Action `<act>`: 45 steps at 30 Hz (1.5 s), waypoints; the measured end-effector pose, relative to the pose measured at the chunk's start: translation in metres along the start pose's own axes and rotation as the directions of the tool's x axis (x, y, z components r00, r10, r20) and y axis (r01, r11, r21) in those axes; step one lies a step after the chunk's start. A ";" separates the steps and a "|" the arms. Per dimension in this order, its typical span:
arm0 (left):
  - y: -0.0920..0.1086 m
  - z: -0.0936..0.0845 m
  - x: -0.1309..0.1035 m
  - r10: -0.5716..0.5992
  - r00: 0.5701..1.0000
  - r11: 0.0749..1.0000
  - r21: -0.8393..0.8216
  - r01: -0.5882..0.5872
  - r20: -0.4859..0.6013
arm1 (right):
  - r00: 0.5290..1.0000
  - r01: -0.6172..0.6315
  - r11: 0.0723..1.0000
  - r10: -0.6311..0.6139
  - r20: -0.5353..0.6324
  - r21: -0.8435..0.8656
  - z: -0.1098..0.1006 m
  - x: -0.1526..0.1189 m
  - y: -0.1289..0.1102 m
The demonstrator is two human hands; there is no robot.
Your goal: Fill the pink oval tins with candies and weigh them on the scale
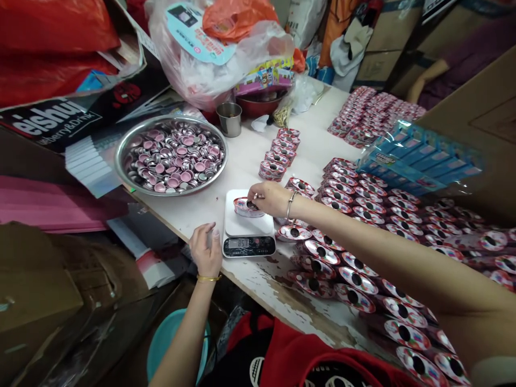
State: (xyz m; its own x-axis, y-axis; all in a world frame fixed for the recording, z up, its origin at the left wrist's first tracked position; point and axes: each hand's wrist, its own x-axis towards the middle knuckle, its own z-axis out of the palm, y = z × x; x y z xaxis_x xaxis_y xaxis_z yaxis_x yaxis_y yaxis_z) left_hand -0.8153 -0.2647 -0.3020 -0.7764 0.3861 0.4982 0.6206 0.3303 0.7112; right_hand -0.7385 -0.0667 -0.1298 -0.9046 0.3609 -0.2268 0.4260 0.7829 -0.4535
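A white digital kitchen scale [229, 227] lies at the table's front edge, its lit display showing digits. On its platform sits a small stack of oval printed cards [243, 208], red and white. My right hand [268, 199], a bracelet at the wrist, reaches in from the right with its fingertips pinched on the stack's right end; the fingertips are partly hidden. Left of the scale, my left hand [206, 250] rests at the table edge, palm up, fingers loosely bent and apart, holding nothing. A wide steel bowl [121, 172] full of small round pink and silver caps stands at the back left.
Many stacks of oval cards [357, 279] fill the table's right side, with a short row of stacks [278, 156] behind the scale. A steel cup [229, 121], plastic bags [181, 64] and blue packaged boxes [419, 156] stand around. A person's arm [427, 78] shows at the far right.
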 end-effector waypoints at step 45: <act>0.093 0.111 0.193 0.534 0.359 0.635 -0.082 -0.768 0.766 | 0.886 -0.132 -0.082 0.436 0.155 0.988 0.015 -0.192 0.073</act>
State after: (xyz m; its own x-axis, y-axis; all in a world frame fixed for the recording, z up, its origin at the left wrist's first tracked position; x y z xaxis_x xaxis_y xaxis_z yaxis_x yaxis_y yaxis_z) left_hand -0.8947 -0.0643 -0.1946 0.1366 0.9744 0.1789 0.9813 -0.1577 0.1100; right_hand -0.5333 -0.0863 -0.1319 -0.6138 0.5830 -0.5323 0.0985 -0.6125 -0.7843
